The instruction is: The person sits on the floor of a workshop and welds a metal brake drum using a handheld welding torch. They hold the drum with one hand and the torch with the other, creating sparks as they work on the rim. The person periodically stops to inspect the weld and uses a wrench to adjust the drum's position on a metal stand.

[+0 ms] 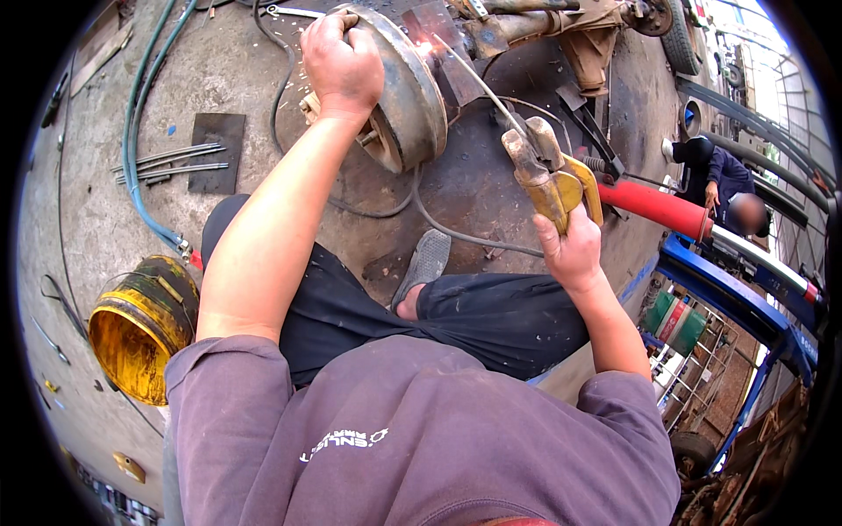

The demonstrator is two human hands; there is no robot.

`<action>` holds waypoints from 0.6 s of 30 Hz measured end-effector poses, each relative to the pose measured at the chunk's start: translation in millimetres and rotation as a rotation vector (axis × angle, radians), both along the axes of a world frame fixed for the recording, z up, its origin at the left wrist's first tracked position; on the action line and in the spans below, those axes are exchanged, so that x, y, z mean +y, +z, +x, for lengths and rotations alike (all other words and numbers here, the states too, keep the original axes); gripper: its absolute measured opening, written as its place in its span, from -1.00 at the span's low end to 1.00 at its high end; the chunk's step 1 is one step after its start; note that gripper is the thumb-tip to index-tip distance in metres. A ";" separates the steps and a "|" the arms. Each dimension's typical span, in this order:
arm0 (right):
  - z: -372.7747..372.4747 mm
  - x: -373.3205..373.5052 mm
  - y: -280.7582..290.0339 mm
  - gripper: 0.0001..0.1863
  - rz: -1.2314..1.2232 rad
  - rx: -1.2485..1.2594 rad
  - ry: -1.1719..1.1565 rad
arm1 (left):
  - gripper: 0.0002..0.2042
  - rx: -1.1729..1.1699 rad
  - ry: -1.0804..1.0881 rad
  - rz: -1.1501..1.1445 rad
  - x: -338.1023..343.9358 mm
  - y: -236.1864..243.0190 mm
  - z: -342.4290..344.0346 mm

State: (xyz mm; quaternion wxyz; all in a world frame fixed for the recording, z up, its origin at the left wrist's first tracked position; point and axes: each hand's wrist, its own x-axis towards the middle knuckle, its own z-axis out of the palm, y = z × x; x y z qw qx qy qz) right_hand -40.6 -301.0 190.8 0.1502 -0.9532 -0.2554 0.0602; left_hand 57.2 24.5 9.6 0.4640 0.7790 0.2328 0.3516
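Note:
My left hand [344, 68] is closed over the upper rim of a worn metal drum [414, 110], which looks like a vehicle brake drum tipped on its side. My right hand [574, 250] is wrapped around a yellow welding electrode holder [560, 195]. From its jaws a long thin welding rod [481, 83] slants up and left. Where the rod's tip meets the area between the drum's edge and a rusty metal plate [458, 77], there is a bright orange glow with sparks. The exact contact point is lost in the glare.
A rusty axle assembly [526, 28] lies beyond the drum. Several loose rods [175, 159] rest on a dark plate [217, 175] at left, near blue hoses [132, 140] and a yellow bucket [145, 329]. A red cylinder [653, 209] and another person [724, 188] are at right. A cable [474, 238] crosses the floor.

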 end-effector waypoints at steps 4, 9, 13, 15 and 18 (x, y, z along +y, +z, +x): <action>-0.6 -1.4 -3.3 -0.44 -0.035 0.007 0.015 | -0.75 -0.004 0.001 0.003 0.4 0.2 -0.2; -0.6 -2.9 -4.9 -0.44 -0.053 0.015 0.016 | -0.75 -0.009 -0.001 -0.005 0.1 1.0 -0.6; 0.2 -1.9 -5.6 -0.44 -0.056 0.015 0.023 | -0.75 -0.004 -0.002 -0.005 -0.2 0.5 -0.5; 1.0 -1.4 -6.5 -0.44 -0.071 0.020 0.023 | -0.76 -0.010 -0.001 0.000 -0.3 0.1 -0.3; 1.3 -2.0 -8.0 -0.43 -0.096 0.027 0.014 | -0.76 -0.023 0.000 0.005 -0.3 -3.2 0.6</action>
